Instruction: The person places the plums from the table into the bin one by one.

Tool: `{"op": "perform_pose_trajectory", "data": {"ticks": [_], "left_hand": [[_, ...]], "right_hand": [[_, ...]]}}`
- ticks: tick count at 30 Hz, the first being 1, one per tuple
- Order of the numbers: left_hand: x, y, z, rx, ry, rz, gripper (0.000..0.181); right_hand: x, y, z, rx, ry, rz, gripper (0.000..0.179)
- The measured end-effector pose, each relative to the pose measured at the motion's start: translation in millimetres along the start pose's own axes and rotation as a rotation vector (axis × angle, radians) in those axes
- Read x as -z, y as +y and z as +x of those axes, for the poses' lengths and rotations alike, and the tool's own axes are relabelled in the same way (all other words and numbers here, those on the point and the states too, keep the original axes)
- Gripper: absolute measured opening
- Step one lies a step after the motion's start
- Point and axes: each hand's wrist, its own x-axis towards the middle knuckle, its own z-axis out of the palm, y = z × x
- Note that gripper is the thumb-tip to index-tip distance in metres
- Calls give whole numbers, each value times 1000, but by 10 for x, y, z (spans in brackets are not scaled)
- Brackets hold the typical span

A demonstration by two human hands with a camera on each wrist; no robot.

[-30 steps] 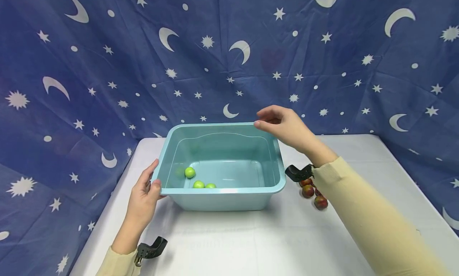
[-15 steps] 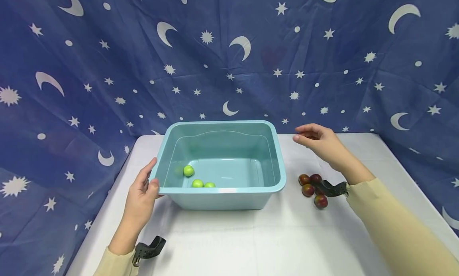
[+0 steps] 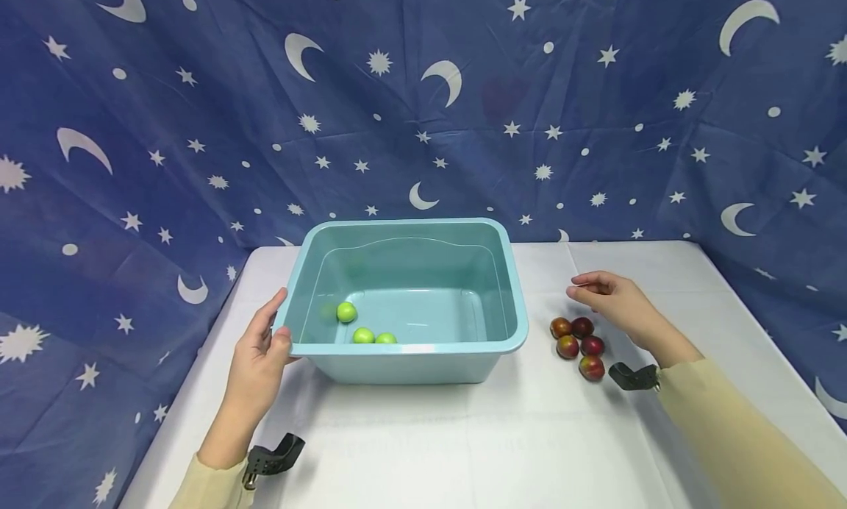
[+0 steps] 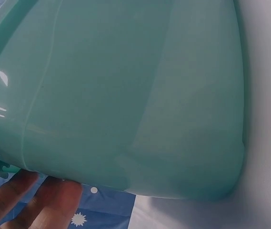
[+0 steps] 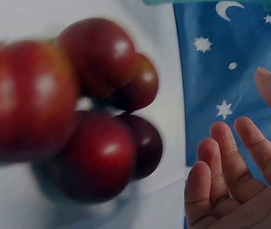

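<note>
A light blue plastic basin (image 3: pixel 410 369) stands on the table, with 3 small round green fruits (image 3: pixel 346 312) inside at its left. My left hand (image 3: pixel 254 365) grips the basin's near left corner, thumb at the rim and fingers along the outer side. In the left wrist view, fingertips (image 4: pixel 68 193) lie against the basin wall (image 4: pixel 116 95). To the right of the basin, several dark red plums (image 3: pixel 592 368) sit in a cluster. Just behind them, my right hand (image 3: pixel 615 301) hovers with nothing in it; in the right wrist view its fingers (image 5: pixel 233 164) are loosely spread beside the plums (image 5: pixel 97 152).
A white cloth (image 3: pixel 423 450) covers the table. Behind it hangs a dark blue curtain (image 3: pixel 370 148) with moons and stars, also along both sides. Each wrist wears a black strap mount (image 3: pixel 274 457).
My right hand has moved from above the basin's far right corner rightward and down to the plums, uncovering them. My left hand stays on the basin, and the green fruits keep their places.
</note>
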Motion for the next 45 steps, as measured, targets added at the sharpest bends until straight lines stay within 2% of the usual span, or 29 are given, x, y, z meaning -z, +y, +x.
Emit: {"op": "perform_pose_trajectory", "data": {"ticks": [12, 17, 26, 30, 36, 45], "left_hand": [[-4, 2, 6, -3, -5, -5, 49], [-2, 12, 4, -1, -7, -4, 49], [0, 10, 6, -9, -1, 4, 49], [-5, 5, -4, -5, -3, -2, 49], [-15, -7, -4, 2, -7, -32, 49], [3, -15, -14, -5, 1, 1, 49]], "right_hand": [[3, 327, -70, -31, -23, -36, 68], [7, 388, -117, -33, -50, -47, 66], [-19, 485, -97, -102, -103, -62, 80], [-14, 532, -112, -113, -130, -60, 78], [-5, 599, -97, -110, -129, -62, 74], [-27, 619, -66, -126, -133, -70, 76]]}}
